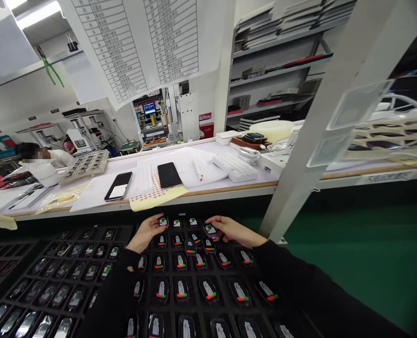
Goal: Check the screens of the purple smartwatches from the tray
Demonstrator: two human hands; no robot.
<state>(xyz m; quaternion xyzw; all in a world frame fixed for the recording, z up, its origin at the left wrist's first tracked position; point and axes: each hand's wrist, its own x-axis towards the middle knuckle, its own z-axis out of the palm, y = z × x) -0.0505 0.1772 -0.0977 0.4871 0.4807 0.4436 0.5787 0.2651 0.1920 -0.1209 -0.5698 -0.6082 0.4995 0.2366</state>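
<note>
A black compartment tray (169, 272) fills the lower middle, holding several small watch-like devices with lit screens. My left hand (148, 233) is at the tray's far left corner, its fingers closed around a device with a green and white screen (163, 221). At the far right of the tray, my right hand (231, 230) pinches another device with a green and white screen (210, 229). Between the hands, two similar devices lie in the back row. One device (190, 247) rests across the divider between compartments, next to another device (209, 245).
A second device tray (71, 263) lies to the left. Beyond the trays, a raised shelf (208, 188) holds two phones, papers and a white power strip. A slanted grey post (300, 188) stands at the right. Printed sheets hang overhead. A person sits at the far left.
</note>
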